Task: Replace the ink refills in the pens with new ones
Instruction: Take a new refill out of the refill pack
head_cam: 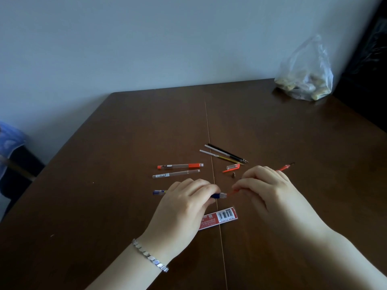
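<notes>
My left hand (184,204) grips a blue pen barrel (218,195) lying level, its far end (159,192) sticking out on the left. My right hand (270,191) pinches a red refill (284,168); its near end meets the barrel's open mouth and its tip pokes out past my knuckles. On the table beyond lie an orange pen (180,165), a clear barrel (176,173), several loose refills (226,154), an orange-clipped cap (232,167) and a small metal tip (233,175).
A red refill package (218,218) with a barcode lies under my left hand. A clear plastic bag (307,76) with pale lumps stands at the brown table's (104,206) far right corner. A blue-covered object (10,143) sits off the left edge.
</notes>
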A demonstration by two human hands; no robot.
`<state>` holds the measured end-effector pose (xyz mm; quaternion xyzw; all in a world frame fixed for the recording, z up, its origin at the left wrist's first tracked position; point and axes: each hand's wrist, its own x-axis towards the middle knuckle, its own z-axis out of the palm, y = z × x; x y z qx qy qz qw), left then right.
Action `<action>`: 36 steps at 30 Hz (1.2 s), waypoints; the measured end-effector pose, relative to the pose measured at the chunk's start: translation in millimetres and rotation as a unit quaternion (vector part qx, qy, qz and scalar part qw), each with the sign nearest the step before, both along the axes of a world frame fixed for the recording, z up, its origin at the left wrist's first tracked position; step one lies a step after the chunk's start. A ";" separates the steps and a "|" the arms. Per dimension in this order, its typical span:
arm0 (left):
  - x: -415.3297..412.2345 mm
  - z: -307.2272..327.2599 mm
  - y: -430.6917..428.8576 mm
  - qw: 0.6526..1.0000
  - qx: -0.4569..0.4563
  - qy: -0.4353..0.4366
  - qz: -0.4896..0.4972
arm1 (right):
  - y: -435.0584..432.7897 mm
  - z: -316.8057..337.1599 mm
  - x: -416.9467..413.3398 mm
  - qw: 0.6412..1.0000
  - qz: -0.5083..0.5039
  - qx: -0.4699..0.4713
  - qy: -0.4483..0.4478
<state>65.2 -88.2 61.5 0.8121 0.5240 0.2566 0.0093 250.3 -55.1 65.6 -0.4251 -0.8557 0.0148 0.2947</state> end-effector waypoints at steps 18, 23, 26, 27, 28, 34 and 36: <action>12.7 -9.9 10.7 0.984 -0.033 -0.161 0.069 | 21.8 0.5 13.6 0.801 -0.071 -0.344 0.484; 19.0 -5.9 9.4 0.989 -0.025 -0.140 0.028 | 11.0 -8.5 -4.5 0.810 0.013 -0.424 0.404; 20.7 0.5 10.9 0.994 0.006 -0.104 0.013 | 10.7 -7.0 -8.3 0.799 0.023 -0.432 0.418; 21.3 2.0 13.0 0.995 0.015 -0.094 0.011 | 12.8 -6.0 -7.2 0.790 0.015 -0.437 0.430; 22.0 3.5 15.6 0.996 0.021 -0.085 0.011 | 15.1 -4.1 -6.2 0.784 0.003 -0.446 0.432; 27.8 5.1 28.2 0.999 0.016 -0.046 -0.019 | 26.1 -0.9 0.1 0.805 -0.016 -0.447 0.390; 28.4 2.4 31.9 0.996 -0.015 -0.083 -0.039 | 27.6 -0.1 2.8 0.819 0.015 -0.422 0.387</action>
